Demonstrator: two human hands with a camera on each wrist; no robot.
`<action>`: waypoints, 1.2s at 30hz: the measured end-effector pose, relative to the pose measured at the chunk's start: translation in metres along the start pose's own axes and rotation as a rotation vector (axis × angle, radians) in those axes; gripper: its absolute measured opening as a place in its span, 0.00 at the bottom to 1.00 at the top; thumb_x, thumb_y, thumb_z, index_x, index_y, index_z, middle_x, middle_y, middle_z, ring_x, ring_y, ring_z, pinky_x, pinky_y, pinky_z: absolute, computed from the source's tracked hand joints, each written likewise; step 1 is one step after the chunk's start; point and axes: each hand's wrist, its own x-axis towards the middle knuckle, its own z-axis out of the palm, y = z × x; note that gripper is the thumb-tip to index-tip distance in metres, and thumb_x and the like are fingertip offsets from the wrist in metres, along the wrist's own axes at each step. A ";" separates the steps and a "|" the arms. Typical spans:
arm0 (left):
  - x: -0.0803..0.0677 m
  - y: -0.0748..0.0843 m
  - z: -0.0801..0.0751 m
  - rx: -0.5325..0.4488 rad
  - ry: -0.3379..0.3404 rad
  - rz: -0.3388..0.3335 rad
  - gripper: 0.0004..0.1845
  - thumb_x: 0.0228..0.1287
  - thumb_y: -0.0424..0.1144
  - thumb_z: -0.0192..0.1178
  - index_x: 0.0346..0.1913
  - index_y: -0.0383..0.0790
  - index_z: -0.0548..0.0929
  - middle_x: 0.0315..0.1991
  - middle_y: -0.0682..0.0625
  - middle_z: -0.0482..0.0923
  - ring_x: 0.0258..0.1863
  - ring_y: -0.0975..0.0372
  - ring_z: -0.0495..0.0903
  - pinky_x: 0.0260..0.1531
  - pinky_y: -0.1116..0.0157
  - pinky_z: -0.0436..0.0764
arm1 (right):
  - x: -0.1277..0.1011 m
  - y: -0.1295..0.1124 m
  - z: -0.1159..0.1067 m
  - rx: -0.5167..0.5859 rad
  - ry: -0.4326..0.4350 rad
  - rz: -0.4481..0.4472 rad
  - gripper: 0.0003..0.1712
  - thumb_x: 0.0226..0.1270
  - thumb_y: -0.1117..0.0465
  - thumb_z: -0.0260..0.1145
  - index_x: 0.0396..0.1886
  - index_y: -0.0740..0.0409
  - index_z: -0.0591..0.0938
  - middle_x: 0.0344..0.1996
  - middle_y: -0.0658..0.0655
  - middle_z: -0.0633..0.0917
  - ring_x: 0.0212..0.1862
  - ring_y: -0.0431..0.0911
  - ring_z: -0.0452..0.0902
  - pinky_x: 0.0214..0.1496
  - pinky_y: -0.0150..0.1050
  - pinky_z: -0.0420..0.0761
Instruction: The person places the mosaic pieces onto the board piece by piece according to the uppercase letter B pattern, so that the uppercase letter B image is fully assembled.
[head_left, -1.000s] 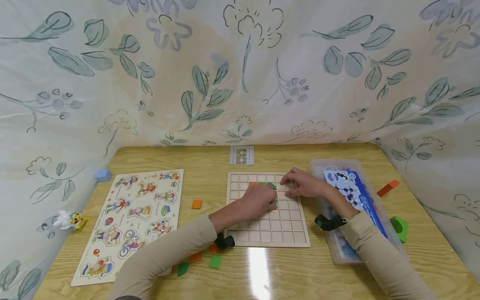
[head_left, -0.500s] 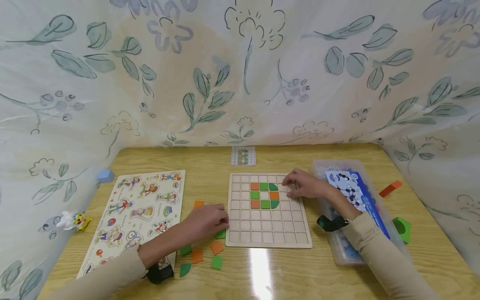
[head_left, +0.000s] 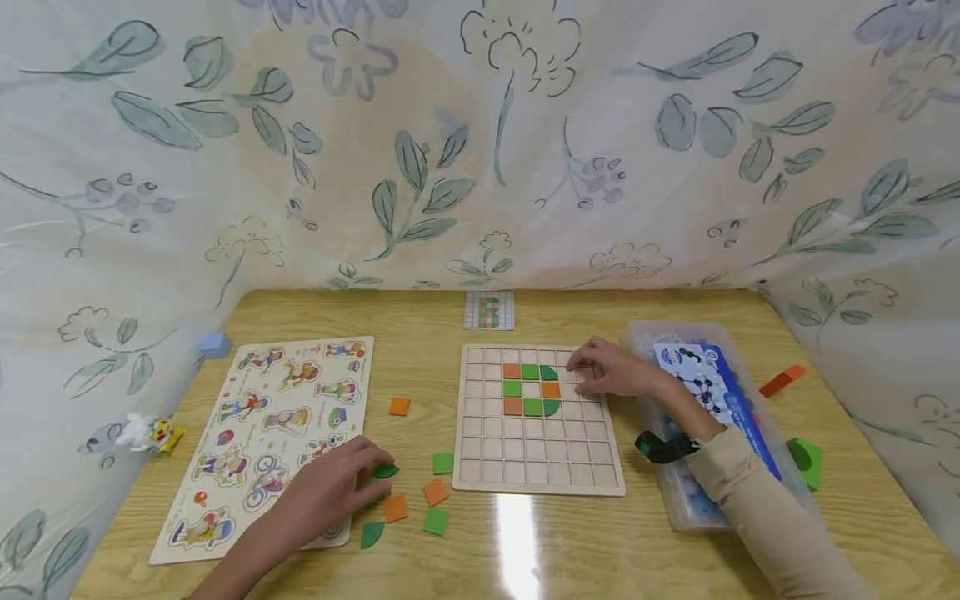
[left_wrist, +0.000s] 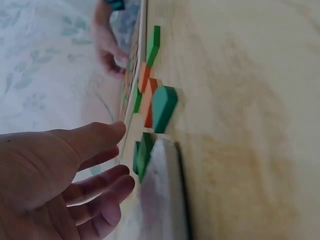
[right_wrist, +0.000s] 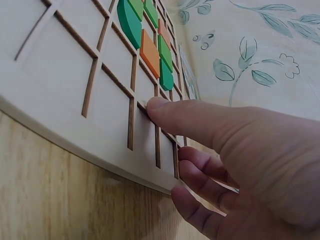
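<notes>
My left hand (head_left: 330,492) is low over the right edge of the picture puzzle board (head_left: 247,483), thumb and fingers apart. A dark green piece (head_left: 386,471) lies by its fingertips; in the left wrist view, green pieces (left_wrist: 144,152) show just beyond the fingers, with nothing gripped. To the right is a wooden grid board (head_left: 495,458). Orange, green and dark green rounded tiles (head_left: 532,407) form a ring around one bare cell. My right hand (head_left: 611,367) rests at the grid board's right edge, fingers relaxed; in the right wrist view its thumb touches the grid.
Loose orange tiles (head_left: 395,507), green squares (head_left: 435,522) and a dark green quarter-round (head_left: 372,534) lie between the boards. A small pattern card (head_left: 489,311) is behind the grid. At right stands a plastic box (head_left: 678,508), with a green block (head_left: 806,461) beside it.
My left hand has left the grid board and moved left and toward me, down to the loose pieces, uncovering the tile ring. My right hand has stayed at the board's edge.
</notes>
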 end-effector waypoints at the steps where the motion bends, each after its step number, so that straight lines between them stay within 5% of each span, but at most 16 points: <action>1: -0.002 -0.001 0.000 -0.011 0.000 -0.010 0.12 0.56 0.45 0.70 0.44 0.54 0.84 0.38 0.63 0.78 0.28 0.75 0.68 0.27 0.75 0.70 | 0.000 0.000 0.000 0.000 -0.001 0.000 0.18 0.62 0.56 0.70 0.51 0.55 0.82 0.48 0.58 0.75 0.50 0.50 0.72 0.48 0.41 0.72; 17: -0.015 0.003 0.005 -0.047 0.059 -0.052 0.14 0.56 0.43 0.70 0.46 0.56 0.83 0.45 0.63 0.80 0.41 0.71 0.79 0.39 0.69 0.80 | 0.002 0.001 0.000 0.003 0.004 -0.031 0.18 0.62 0.56 0.70 0.51 0.56 0.81 0.48 0.59 0.75 0.50 0.50 0.72 0.48 0.42 0.71; 30: -0.029 0.016 0.004 0.036 0.070 -0.116 0.12 0.52 0.42 0.72 0.41 0.57 0.85 0.40 0.66 0.76 0.36 0.75 0.72 0.35 0.71 0.76 | 0.001 0.001 0.000 0.011 0.004 -0.038 0.18 0.62 0.56 0.70 0.50 0.57 0.82 0.47 0.59 0.75 0.51 0.51 0.72 0.51 0.46 0.73; 36: -0.030 0.011 -0.003 0.037 0.011 -0.118 0.13 0.53 0.41 0.72 0.42 0.56 0.85 0.40 0.65 0.77 0.31 0.77 0.68 0.31 0.72 0.73 | 0.002 0.003 0.001 0.015 0.002 -0.021 0.18 0.62 0.56 0.70 0.50 0.56 0.82 0.48 0.58 0.75 0.52 0.51 0.72 0.54 0.47 0.72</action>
